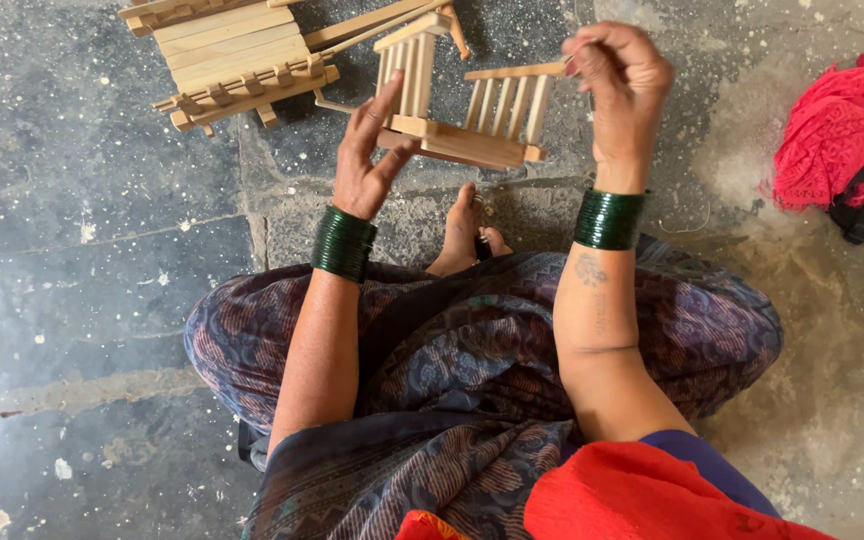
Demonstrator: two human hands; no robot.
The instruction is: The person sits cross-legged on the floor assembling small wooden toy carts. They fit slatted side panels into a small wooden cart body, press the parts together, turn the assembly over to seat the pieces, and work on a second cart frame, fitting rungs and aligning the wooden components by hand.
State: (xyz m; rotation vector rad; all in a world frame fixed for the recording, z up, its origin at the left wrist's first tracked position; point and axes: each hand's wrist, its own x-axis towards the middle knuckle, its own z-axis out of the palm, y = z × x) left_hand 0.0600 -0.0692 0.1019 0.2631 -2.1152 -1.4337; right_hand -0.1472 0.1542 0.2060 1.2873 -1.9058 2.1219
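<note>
Wooden slat frame (pixel 472 125) sits in upper centre of frame, between both hands, long axis approx. left-to-right. Left hand (pixel 367 160) pinches its lower-left corner w/ thumb and fingers; right hand (pixel 622 85) is closed on the top rail at upper right, so both are equally near.

Light: soft, even daylight | Shadows: faint, cast under the legs | Glare: slight on floor (pixel 82 250) | Focus: sharp, edges mildly stretched

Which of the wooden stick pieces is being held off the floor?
The small slatted frame, gripped by the left hand and right hand. The flat slatted panel lies on the stone floor, untouched.
</note>
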